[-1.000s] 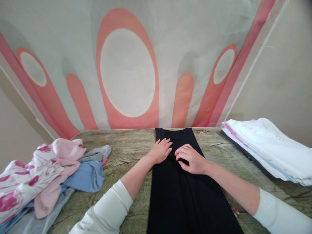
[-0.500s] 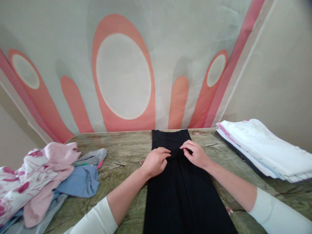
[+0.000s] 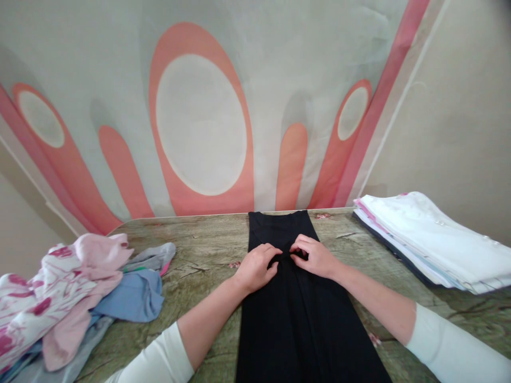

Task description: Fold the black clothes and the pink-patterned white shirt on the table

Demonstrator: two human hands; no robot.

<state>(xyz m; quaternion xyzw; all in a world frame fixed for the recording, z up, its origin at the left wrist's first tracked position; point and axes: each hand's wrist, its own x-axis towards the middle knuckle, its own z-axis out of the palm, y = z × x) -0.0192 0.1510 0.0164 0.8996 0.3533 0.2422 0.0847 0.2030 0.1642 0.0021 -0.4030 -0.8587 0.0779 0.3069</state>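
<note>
Black garment (image 3: 287,314) centre of surface (image 3: 207,229), long axis near-far, directly under fingers. I judge left hand (image 3: 255,269), right hand (image 3: 315,257) equally near midline; fingers curled, can't tell if clamped.

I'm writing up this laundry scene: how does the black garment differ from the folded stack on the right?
The black garment lies stretched lengthwise, with the left hand and right hand at it; the folded stack sits layered, with no hand on it.
The black garment looks plain black; the folded stack is white on top, with pink and dark layers below.
Both rest on the table.
</note>
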